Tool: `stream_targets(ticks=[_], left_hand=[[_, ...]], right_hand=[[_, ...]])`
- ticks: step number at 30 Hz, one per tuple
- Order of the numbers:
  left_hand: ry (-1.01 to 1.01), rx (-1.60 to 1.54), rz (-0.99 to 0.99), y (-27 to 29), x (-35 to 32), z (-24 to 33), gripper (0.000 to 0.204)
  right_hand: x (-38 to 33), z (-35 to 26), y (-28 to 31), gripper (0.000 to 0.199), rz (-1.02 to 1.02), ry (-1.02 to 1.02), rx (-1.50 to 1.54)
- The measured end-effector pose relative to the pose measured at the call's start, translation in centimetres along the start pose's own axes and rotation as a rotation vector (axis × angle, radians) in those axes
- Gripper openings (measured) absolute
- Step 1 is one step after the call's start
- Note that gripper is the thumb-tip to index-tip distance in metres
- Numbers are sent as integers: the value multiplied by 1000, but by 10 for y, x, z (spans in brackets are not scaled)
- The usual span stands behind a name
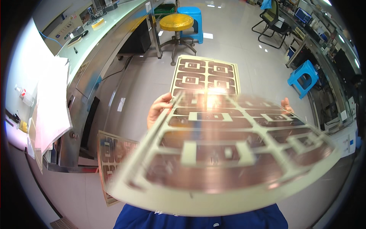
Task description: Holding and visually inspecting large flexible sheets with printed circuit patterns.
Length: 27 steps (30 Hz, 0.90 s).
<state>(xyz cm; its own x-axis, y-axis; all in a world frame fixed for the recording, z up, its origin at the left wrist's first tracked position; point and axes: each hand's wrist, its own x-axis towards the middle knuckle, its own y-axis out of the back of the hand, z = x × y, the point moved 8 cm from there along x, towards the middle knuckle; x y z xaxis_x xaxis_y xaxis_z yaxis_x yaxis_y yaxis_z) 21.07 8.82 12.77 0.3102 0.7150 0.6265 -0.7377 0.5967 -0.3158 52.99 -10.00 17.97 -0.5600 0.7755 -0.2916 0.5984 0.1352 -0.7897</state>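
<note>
A large cream panel with brown copper patterns, like a circuit board sheet (217, 168), is held tilted in front of my body, its near part blurred. My left hand (157, 110) is closed on its left edge, thumb and fingers showing. At the far right edge only the fingers of my right hand (287, 105) show; the panel hides the rest of that hand. Just beyond lies a second patterned panel (206, 72), partly covered by the first. Another copper-patterned panel (108, 152) stands low at the left, partly hidden by the held one.
To the left runs a metal-framed bench (114, 28) with white sheets (53, 103) and a bottle (24, 95) on the lit surface nearer me. Ahead stand a yellow round stool (176, 22) and a blue stool (196, 23). Another blue stool (304, 78) and a chair (272, 21) are at right.
</note>
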Motion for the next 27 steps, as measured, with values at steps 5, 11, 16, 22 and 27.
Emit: stream_targets(ticks=[5,11,16,22,27], left_hand=[[396,-270,258,-20,-20,-2,28],[624,-559,229,-23,-40,-21,36],[669,-618,295,-23,-57,-27,37],[715,-480,326,-23,-60,-31,37],[753,-454,371,-18,-67,-41,34]], right_hand=[[50,16,31,40,377,1010,72],[49,32,22,43,408,1086,133],[40,37,18,44,395,1130,131],[33,54,49,44,685,1097,191],[22,58,74,44,727,1021,159]])
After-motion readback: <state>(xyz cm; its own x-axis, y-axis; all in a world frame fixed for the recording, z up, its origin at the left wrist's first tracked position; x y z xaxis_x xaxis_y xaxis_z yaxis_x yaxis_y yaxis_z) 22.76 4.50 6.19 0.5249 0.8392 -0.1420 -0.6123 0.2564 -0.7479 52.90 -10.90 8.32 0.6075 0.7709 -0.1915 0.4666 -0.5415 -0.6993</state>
